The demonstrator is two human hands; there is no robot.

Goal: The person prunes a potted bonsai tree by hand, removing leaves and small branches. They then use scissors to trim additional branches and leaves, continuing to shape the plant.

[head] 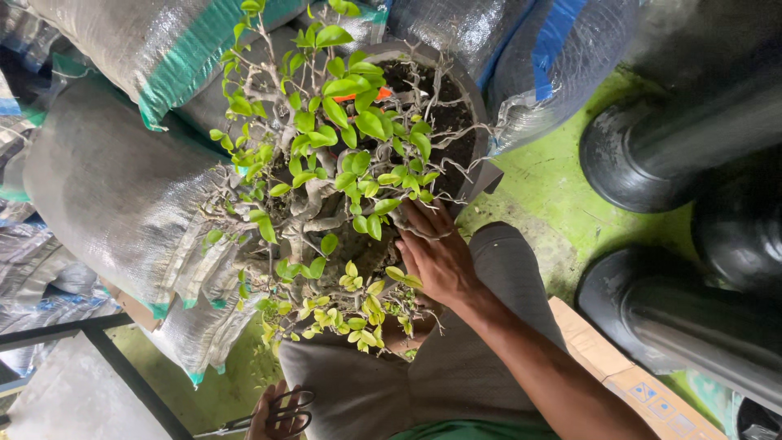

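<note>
A small bonsai-like tree (326, 163) with a pale gnarled trunk and bright green leaves grows in a round grey pot (475, 96) of dark soil, tilted toward me. My right hand (437, 254) reaches in from the lower right. Its fingers are spread and rest among the thin bare twigs near the trunk. My left hand (269, 420) is low at the bottom edge, closed around the handles of dark scissors (277, 417) whose blades point left. My grey-trousered knees (497, 269) sit under the plant.
Woven plastic sacks (114, 187) are stacked behind and left of the pot. Black plastic pots (652, 147) lie on the right over a green floor (554, 195). A cardboard box (619, 375) lies by my right arm. A dark metal frame (106, 350) is at lower left.
</note>
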